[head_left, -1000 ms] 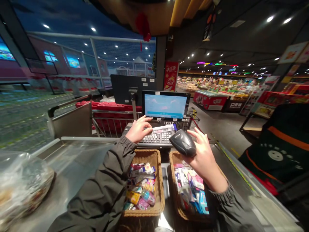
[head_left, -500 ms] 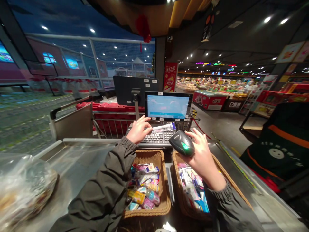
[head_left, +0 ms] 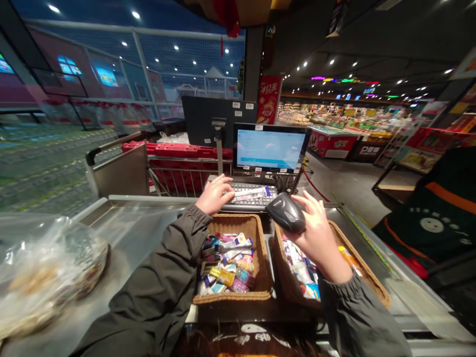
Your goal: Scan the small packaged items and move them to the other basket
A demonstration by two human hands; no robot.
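Observation:
My right hand [head_left: 316,235] is closed around a black handheld barcode scanner [head_left: 286,213], its head pointing up and left above the right basket. A slim white packet with a purple end [head_left: 251,194] sticks out from the thumb and fingers of my left hand [head_left: 215,194], lying across the view of the keyboard [head_left: 266,201]. Small packaged goods, tubes and little bottles [head_left: 230,263] fill the left wicker basket [head_left: 266,258] below my left hand. Similar packets [head_left: 303,272] lie in the right wicker basket [head_left: 375,277], partly hidden by my right forearm.
Behind the keyboard stands a lit monitor [head_left: 269,148], with a second screen seen from behind [head_left: 199,121]. A clear plastic bag with food [head_left: 48,272] rests on the metal counter [head_left: 126,218] at left. A dark bag with an orange stripe [head_left: 427,218] is at right.
The scanner's green light has gone out. The whole view has tilted down and shifted slightly left, and both hands keep nearly the same places over the baskets and keyboard.

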